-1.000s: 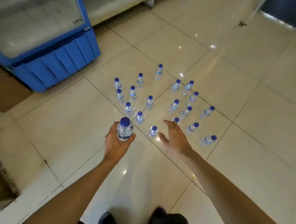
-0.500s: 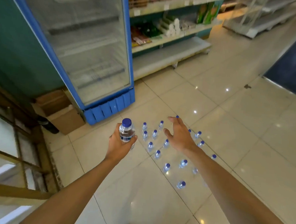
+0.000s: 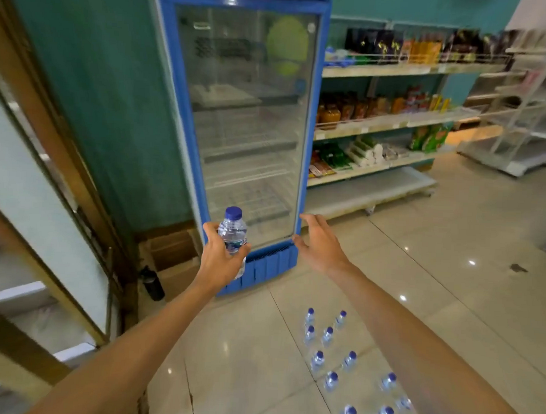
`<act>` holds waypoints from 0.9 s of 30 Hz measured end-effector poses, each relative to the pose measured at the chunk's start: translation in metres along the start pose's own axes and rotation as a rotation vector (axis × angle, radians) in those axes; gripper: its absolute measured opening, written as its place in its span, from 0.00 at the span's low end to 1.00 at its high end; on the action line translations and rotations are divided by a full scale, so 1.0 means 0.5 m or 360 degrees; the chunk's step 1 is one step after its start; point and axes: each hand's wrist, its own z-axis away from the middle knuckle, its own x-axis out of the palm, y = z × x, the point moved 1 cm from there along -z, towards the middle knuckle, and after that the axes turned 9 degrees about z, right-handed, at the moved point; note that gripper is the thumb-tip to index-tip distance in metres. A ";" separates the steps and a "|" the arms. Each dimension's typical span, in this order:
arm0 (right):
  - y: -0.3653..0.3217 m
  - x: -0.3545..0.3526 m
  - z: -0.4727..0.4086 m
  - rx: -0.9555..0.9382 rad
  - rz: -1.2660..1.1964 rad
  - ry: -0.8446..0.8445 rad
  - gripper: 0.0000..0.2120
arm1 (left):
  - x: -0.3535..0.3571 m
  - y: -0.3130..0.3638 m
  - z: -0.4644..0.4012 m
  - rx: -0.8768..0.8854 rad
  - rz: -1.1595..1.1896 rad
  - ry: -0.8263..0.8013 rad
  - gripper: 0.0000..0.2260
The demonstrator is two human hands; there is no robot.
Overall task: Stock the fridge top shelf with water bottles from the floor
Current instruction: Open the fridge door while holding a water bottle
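Left hand grips a water bottle upright for shelving; right hand – fingers spread, empty – reaches toward the closed fridge door, likely to open it.

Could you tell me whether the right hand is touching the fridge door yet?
Cannot tell. In the head view the right hand is open and overlaps the fridge door's lower right edge, but no contact or gap shows plainly.

Cream-coloured wall shelving stands just right of the cooler against a teal painted wall, carrying dark snack packets, orange bottled drinks and green packets on its tiers. White bare gondola racks stand further right. A brown cardboard box and a small dark bottle-shaped object rest on the glossy beige floor tiles.
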 end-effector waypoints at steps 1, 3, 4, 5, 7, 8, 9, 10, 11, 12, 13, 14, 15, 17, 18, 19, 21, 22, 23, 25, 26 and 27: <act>-0.017 -0.001 -0.025 -0.0036 0.0002 -0.0003 0.25 | -0.015 0.009 -0.016 0.0024 0.0010 0.0038 0.23; -0.047 -0.003 -0.077 -0.0107 0.0006 -0.0009 0.26 | -0.041 0.030 -0.051 0.0075 0.0020 0.0134 0.23; -0.060 -0.004 -0.102 -0.0145 0.0006 -0.0002 0.26 | -0.052 0.040 -0.069 0.0100 0.0023 0.0186 0.23; -0.071 -0.007 -0.128 -0.0186 0.0008 0.0010 0.25 | -0.062 0.050 -0.090 0.0126 0.0023 0.0234 0.23; -0.094 -0.015 -0.182 -0.0271 -0.0008 0.0029 0.26 | -0.081 0.072 -0.133 0.0181 0.0017 0.0318 0.23; -0.104 -0.020 -0.210 -0.0314 -0.0023 0.0035 0.26 | -0.091 0.082 -0.156 0.0207 0.0011 0.0359 0.24; -0.114 -0.027 -0.239 -0.0355 -0.0029 0.0043 0.26 | -0.101 0.094 -0.180 0.0230 0.0003 0.0404 0.24; -0.125 -0.036 -0.269 -0.0384 -0.0029 0.0049 0.26 | -0.111 0.106 -0.203 0.0247 0.0001 0.0448 0.25; -0.135 -0.045 -0.298 -0.0412 -0.0029 0.0059 0.26 | -0.122 0.118 -0.226 0.0262 -0.0002 0.0489 0.25; -0.146 -0.054 -0.328 -0.0435 -0.0032 0.0068 0.26 | -0.132 0.131 -0.249 0.0273 -0.0005 0.0528 0.26; -0.157 -0.063 -0.357 -0.0459 -0.0035 0.0072 0.27 | -0.143 0.143 -0.271 0.0278 -0.0013 0.0562 0.26; -0.168 -0.070 -0.387 -0.0484 -0.0037 0.0073 0.27 | -0.153 0.154 -0.293 0.0280 -0.0024 0.0591 0.27; -0.179 -0.077 -0.415 -0.0513 -0.0035 0.0082 0.27 | -0.164 0.164 -0.314 0.0278 -0.0038 0.0617 0.27; -0.202 -0.089 -0.464 -0.0559 -0.0031 0.0114 0.27 | -0.187 0.181 -0.353 0.0287 -0.0082 0.0674 0.28; -0.213 -0.092 -0.486 -0.0581 -0.0031 0.0128 0.27 | -0.199 0.185 -0.371 0.0300 -0.0111 0.0703 0.29; -0.224 -0.093 -0.506 -0.0610 -0.0021 0.0142 0.27 | -0.212 0.187 -0.389 0.0313 -0.0141 0.0733 0.29; -0.244 -0.086 -0.547 -0.0650 0.0040 0.0165 0.27 | -0.238 0.184 -0.422 0.0350 -0.0188 0.0784 0.30; -0.255 -0.079 -0.567 -0.0655 0.0070 0.0168 0.27 | -0.251 0.181 -0.438 0.0371 -0.0191 0.0800 0.30; -0.266 -0.072 -0.586 -0.0661 0.0086 0.0172 0.27 | -0.264 0.175 -0.454 0.0383 -0.0183 0.0809 0.29; -0.288 -0.049 -0.623 -0.0681 0.0102 0.0179 0.27 | -0.289 0.158 -0.486 0.0396 -0.0155 0.0807 0.29; -0.300 -0.035 -0.641 -0.0692 0.0112 0.0177 0.27 | -0.302 0.146 -0.503 0.0397 -0.0139 0.0806 0.28; -0.311 -0.018 -0.660 -0.0711 0.0119 0.0177 0.27 | -0.315 0.133 -0.520 0.0389 -0.0120 0.0809 0.28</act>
